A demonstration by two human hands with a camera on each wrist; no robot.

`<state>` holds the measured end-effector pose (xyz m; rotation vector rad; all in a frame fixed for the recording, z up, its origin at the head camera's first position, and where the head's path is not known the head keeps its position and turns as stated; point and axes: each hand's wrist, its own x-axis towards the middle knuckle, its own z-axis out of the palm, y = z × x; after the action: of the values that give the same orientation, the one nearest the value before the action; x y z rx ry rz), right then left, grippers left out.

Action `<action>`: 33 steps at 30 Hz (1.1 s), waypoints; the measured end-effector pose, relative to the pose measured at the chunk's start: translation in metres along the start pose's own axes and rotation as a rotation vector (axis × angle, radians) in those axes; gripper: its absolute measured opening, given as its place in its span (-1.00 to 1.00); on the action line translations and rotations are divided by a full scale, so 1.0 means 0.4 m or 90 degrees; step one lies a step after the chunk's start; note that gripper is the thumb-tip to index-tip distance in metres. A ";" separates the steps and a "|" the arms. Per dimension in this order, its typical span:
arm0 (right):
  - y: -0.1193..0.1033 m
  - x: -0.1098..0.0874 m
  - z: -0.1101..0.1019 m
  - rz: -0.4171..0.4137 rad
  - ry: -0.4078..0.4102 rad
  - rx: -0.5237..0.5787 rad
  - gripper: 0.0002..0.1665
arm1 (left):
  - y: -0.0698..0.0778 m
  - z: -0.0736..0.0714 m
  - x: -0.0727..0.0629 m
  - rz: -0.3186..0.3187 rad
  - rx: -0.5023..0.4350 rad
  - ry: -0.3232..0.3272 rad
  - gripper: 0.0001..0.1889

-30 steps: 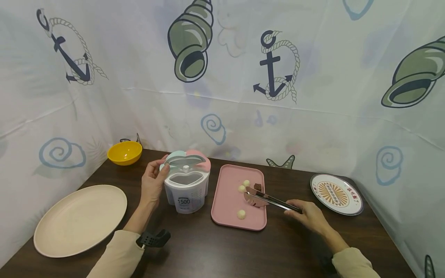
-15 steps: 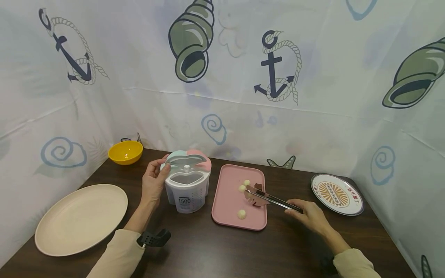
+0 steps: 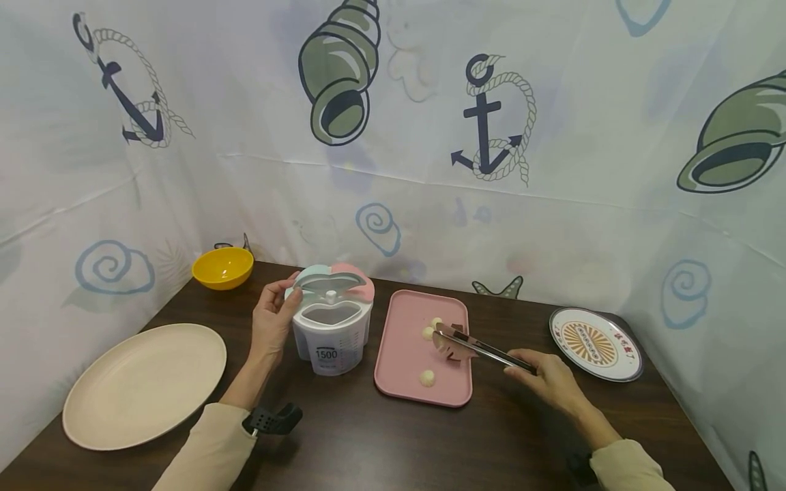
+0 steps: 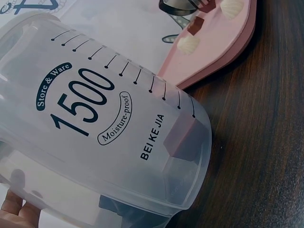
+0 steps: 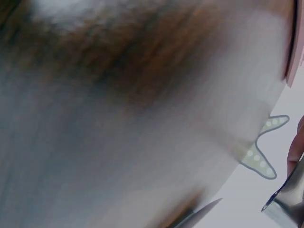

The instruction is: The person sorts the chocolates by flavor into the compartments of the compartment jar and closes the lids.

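Observation:
My left hand (image 3: 270,324) holds the left side of a clear storage container (image 3: 334,353) with a mint, pink and white lid (image 3: 351,278); the thumb rests at the rim. In the left wrist view, fingertips (image 4: 16,209) touch the container. My right hand (image 3: 549,378) grips metal tongs (image 3: 491,353) by the dark handle. Their head lies over the right part of a pink tray (image 3: 396,361), over dark brown pieces, mostly hidden; I cannot tell whether they pinch one. Pale shell-shaped pieces (image 3: 427,378) lie on the tray. A brown piece (image 4: 195,25) shows in the left wrist view.
A large cream oval plate (image 3: 144,389) lies at the left, and a yellow bowl (image 3: 223,268) stands at the back left corner. At the right lies a printed round plate (image 3: 594,343). A patterned curtain (image 3: 417,225) hangs behind the table. The right wrist view is mostly blurred.
The tongs' head has shifted slightly up the tray and now covers more of the brown piece there. My left hand stays on the container. The head view has shifted slightly.

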<state>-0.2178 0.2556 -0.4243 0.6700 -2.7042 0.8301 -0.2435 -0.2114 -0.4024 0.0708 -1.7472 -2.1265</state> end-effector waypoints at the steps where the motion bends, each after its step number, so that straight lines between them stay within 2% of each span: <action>1: -0.004 0.001 -0.003 -0.001 0.003 0.002 -0.78 | 0.000 0.000 0.000 0.000 -0.001 0.000 -0.81; 5: -0.038 0.011 -0.023 -0.009 0.018 0.028 -0.76 | 0.001 -0.004 -0.001 0.001 -0.003 -0.006 -0.81; 9: -0.109 0.039 -0.045 -0.029 0.029 0.093 -0.72 | 0.004 -0.010 -0.003 0.003 -0.002 -0.011 -0.80; 14: -0.217 0.105 -0.035 -0.126 0.049 0.190 -0.66 | 0.006 -0.019 -0.005 0.003 -0.006 -0.013 -0.81; 17: -0.281 0.145 -0.004 -0.194 0.033 0.262 -0.64 | 0.006 -0.025 -0.007 -0.001 -0.004 -0.016 -0.81; 20: -0.331 0.178 0.036 -0.237 0.012 0.307 -0.63 | 0.004 -0.028 -0.008 -0.003 -0.003 -0.018 -0.80; 23: -0.375 0.205 0.070 -0.263 0.021 0.306 -0.65 | 0.001 -0.027 -0.009 0.004 -0.005 -0.019 -0.79; 29: -0.414 0.246 0.121 -0.298 0.071 0.268 -0.67 | 0.002 -0.026 -0.007 0.008 -0.007 -0.017 -0.79; 33: -0.459 0.240 0.109 -0.296 0.071 0.246 -0.70 | 0.003 -0.027 -0.006 0.006 -0.006 -0.014 -0.79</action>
<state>-0.2151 0.0613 -0.3403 1.2302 -2.1646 1.2184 -0.2381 -0.2208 -0.4042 0.0364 -1.7462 -2.1362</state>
